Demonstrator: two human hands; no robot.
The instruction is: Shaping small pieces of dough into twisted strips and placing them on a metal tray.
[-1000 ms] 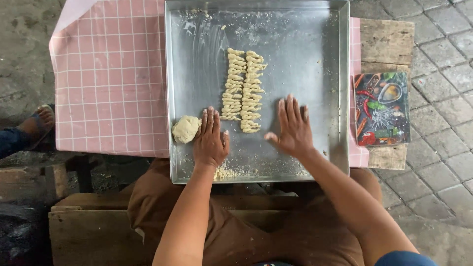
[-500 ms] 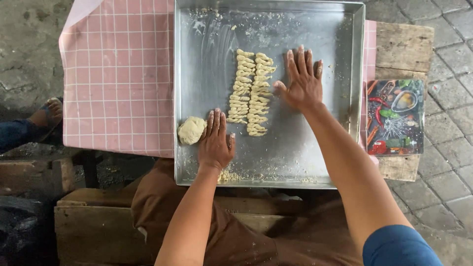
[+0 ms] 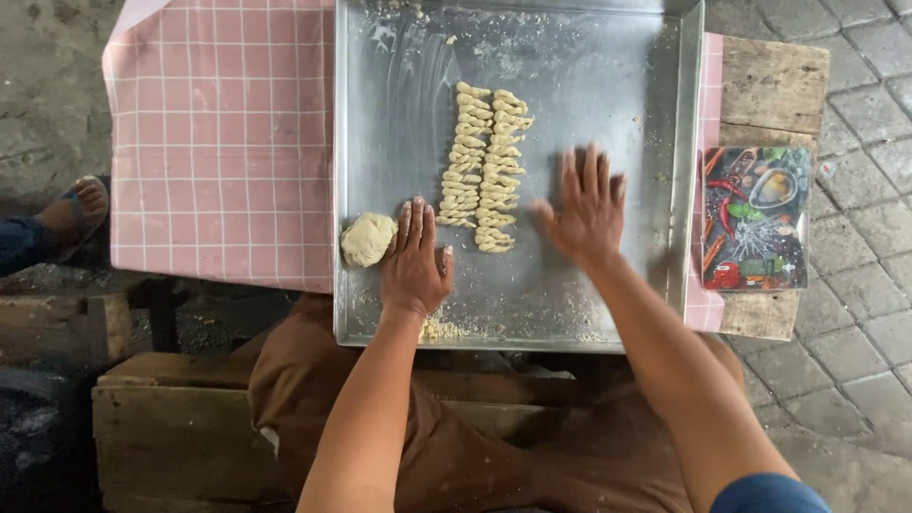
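Observation:
A large square metal tray (image 3: 627,114) lies on a pink checked tablecloth (image 3: 218,142). Two rows of small twisted dough pieces (image 3: 483,166) run down its middle. A pale lump of dough (image 3: 368,238) sits at the tray's left edge. My left hand (image 3: 415,261) lies flat on the tray floor, fingers beside the lump. My right hand (image 3: 587,209) is spread flat on the tray, just right of the twisted pieces; whether dough lies under the palm is hidden. Crumbs (image 3: 446,330) gather at the near rim.
A rectangular board printed with vegetables and spices (image 3: 755,217) rests on the wooden table (image 3: 774,81) to the right. Another person's sandalled foot (image 3: 71,214) is at the far left. A wooden bench (image 3: 171,418) stands below me. Paving stones lie to the right.
My right hand slid up the tray beside the dough rows and has come back toward me. My left hand stayed beside the dough lump.

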